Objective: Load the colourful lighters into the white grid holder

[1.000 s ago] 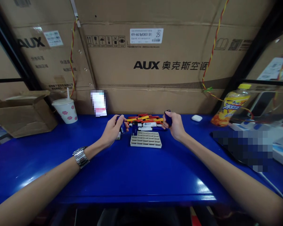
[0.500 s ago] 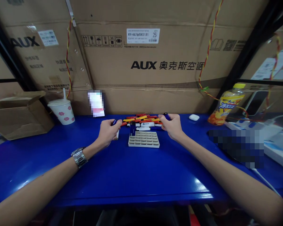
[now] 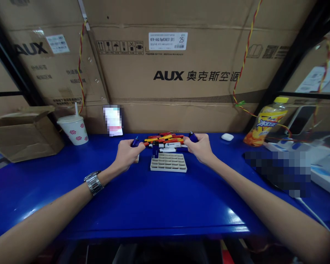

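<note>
My left hand (image 3: 128, 154), with a watch on the wrist, is closed around a blue lighter (image 3: 135, 141) whose end shows above the fingers. Across from it, my right hand (image 3: 199, 146) grips another blue lighter (image 3: 193, 136), its top pointing up. Between the hands lies a white grid tray (image 3: 168, 168) with several compartments. One blue lighter (image 3: 155, 150) stands upright in its back left corner. Behind the tray is a loose pile of lighters (image 3: 165, 138) in red, yellow, white and blue. A small pale object (image 3: 137, 159) is mostly hidden under my left hand.
On the left of the blue table (image 3: 121, 209) are an open cardboard box (image 3: 24, 135), a paper cup with a straw (image 3: 74, 130) and a propped phone (image 3: 113, 121). To the right are a white earbud case (image 3: 227, 137), a drink bottle (image 3: 265, 123) and a blurred dark object (image 3: 277, 172).
The lighter in my left hand now points up more and shows more of its end. The right-hand lighter has tilted slightly. The view has shifted a little.
</note>
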The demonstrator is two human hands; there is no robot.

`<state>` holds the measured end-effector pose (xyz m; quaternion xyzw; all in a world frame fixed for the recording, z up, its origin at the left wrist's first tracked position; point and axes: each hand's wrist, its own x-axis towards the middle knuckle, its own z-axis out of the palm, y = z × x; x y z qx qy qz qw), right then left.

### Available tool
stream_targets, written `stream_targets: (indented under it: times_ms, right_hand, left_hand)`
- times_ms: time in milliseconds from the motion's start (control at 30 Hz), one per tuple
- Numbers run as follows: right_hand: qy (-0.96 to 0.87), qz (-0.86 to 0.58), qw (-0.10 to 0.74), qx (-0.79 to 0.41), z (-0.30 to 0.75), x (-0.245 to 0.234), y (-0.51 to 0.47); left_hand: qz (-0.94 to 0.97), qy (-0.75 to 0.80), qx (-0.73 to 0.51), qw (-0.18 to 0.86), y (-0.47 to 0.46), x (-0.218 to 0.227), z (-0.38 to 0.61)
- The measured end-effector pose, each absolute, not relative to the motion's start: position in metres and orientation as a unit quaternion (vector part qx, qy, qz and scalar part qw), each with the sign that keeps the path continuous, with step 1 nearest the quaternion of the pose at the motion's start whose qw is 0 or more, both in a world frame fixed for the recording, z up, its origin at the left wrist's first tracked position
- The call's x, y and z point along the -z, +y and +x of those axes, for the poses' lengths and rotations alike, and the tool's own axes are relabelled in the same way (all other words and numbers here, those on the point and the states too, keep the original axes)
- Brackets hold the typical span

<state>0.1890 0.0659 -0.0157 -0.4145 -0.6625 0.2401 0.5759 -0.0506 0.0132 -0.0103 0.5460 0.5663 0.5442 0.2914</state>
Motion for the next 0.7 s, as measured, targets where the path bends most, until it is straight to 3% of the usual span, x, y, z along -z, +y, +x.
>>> stream_targets:
  times_ms: [200, 433, 567, 700]
  right_hand:
    - [-0.67, -0.409, 0.542, -0.301, 0.191, 0.016, 0.068]
    - [-0.646, -0.326, 0.516, -0.458, 0.191, 0.022, 0.079]
    - [-0.663, -0.328, 0.499, -0.451, 0.188, 0.02, 0.079]
    - [-0.705, -0.337, 0.475, -0.404, 0.185, 0.015, 0.071]
  left_hand:
    - [0.615, 0.567, -0.514, 0.188, 0.011, 0.009, -0.053]
    - [0.681, 0.483, -0.507, 0.212, 0.002, 0.002, -0.048]
    - [0.728, 0.453, -0.502, 0.113, 0.001, -0.001, -0.047]
    - [0.757, 0.433, -0.478, 0.108, 0.006, 0.006, -0.047]
